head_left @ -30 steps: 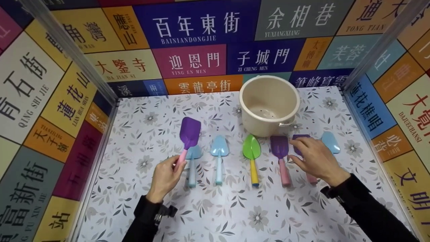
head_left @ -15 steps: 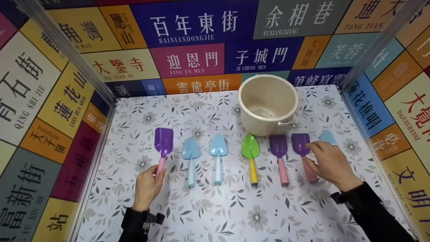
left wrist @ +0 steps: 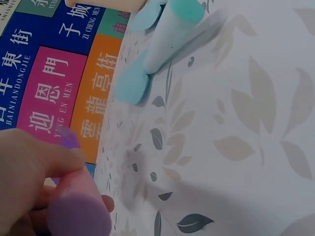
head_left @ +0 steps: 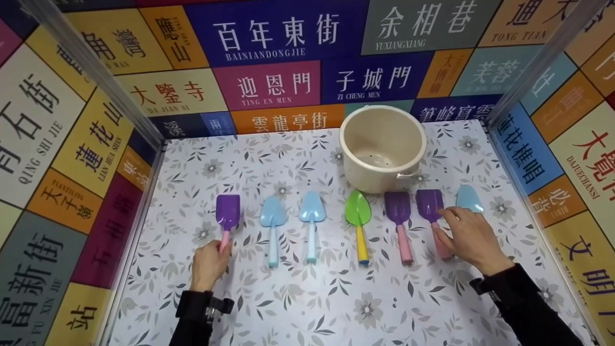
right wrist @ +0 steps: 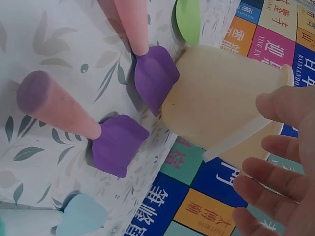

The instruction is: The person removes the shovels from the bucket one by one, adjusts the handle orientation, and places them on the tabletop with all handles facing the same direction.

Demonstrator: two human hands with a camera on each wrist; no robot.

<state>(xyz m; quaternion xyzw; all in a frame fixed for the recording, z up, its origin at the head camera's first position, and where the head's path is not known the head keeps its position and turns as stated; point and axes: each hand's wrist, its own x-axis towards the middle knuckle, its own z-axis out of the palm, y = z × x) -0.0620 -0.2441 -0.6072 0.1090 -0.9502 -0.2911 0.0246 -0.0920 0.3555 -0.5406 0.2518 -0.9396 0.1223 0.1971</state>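
My left hand (head_left: 210, 265) grips the pink handle of a toy shovel with a purple blade (head_left: 227, 211), at the left end of a row of toy shovels and trowels. In the left wrist view the fingers wrap round the pink handle (left wrist: 81, 196). My right hand (head_left: 473, 238) hovers with relaxed, spread fingers over the right part of the row, holding nothing. Close by it lies another purple shovel (head_left: 430, 204) with a pink handle, partly overlapped by the fingertips in the head view. A light blue trowel (head_left: 468, 198) lies just beyond this hand, its handle hidden.
Between the hands lie two light blue trowels (head_left: 273, 211) (head_left: 312, 206), a green trowel (head_left: 358, 207) with a yellow handle and a purple shovel (head_left: 398, 206). Behind them stands a cream bucket (head_left: 382, 180). Sign-printed walls (head_left: 269, 86) border the patterned table (head_left: 307, 298).
My left hand has moved left and down with the purple shovel, from above a blue trowel to the row's left end. My right hand has shifted slightly right and nearer.
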